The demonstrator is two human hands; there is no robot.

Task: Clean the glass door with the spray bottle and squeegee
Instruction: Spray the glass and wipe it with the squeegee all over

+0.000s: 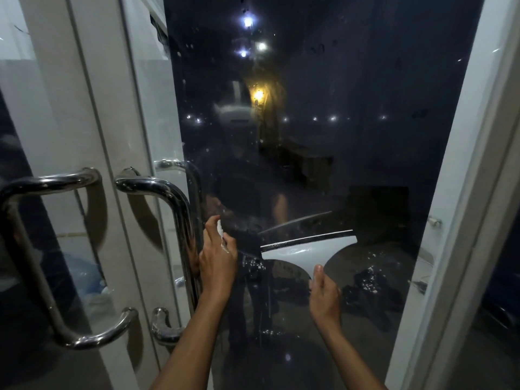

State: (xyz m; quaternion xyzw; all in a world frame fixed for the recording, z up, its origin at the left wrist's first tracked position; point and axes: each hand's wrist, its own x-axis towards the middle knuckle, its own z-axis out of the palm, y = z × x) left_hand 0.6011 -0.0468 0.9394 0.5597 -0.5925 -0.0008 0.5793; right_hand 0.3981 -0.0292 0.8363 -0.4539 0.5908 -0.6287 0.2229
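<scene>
Squeegee [305, 250] gripped by right hand [323, 294], spray bottle [221, 233] by left hand [216, 263], right of door handle [171, 235] (blade flat, steady pressure advisable).

We are looking out at a dark night. Small white lights [248, 21] are shining far off, and one yellow light [257, 94] is glowing in the middle. White door frames [84, 108] are standing on both sides. Two shiny metal handles [174, 209] are curving out on the left. Gray ground [351, 333] is showing low down, and something blue [81, 274] is lying at the left.
</scene>
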